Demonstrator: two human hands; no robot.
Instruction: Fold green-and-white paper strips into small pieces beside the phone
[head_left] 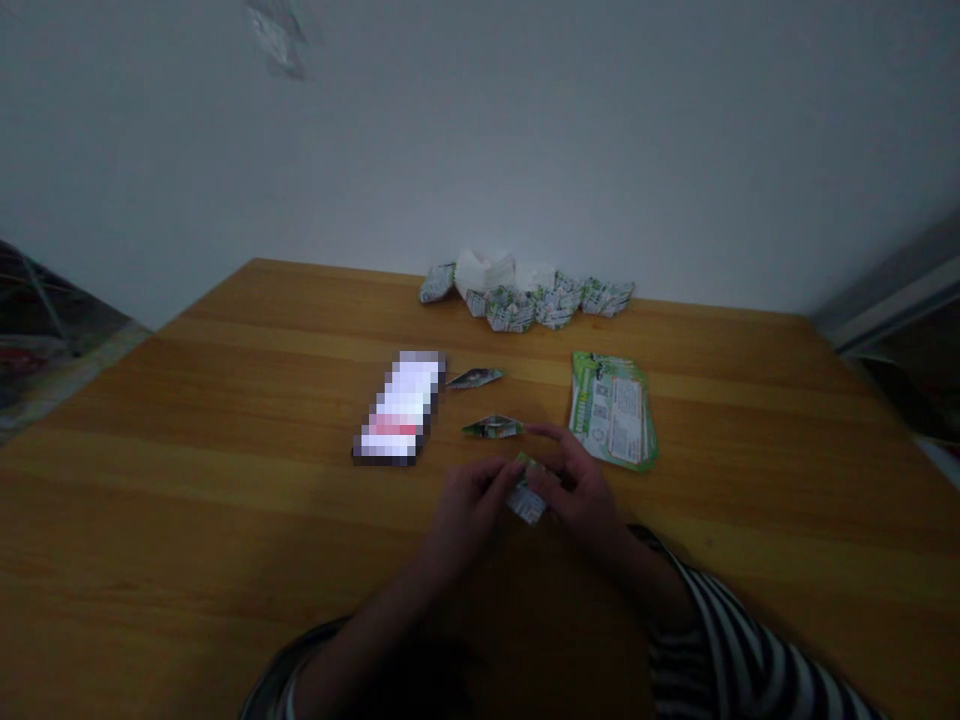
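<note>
A small folded piece of green and white printed paper point(527, 503) is held low over the table between my two hands. My left hand point(471, 500) pinches its left side with thumb and fingers. From the right, my right hand point(581, 492) grips it, the thumb on top and one finger stretched forward. That finger reaches close to a folded paper piece point(493, 428) lying just beyond; whether it touches is unclear. A second folded paper piece point(475, 378) lies farther back. To the right sits a stack of green printed leaflets point(611, 410).
A phone with a lit screen point(401, 408) lies on the wooden table point(187, 400) left of the papers. Along the wall stand several folded paper shapes point(511, 310) in a row, with white tissue point(484, 271) behind. The wall point(480, 130) borders the table's far edge.
</note>
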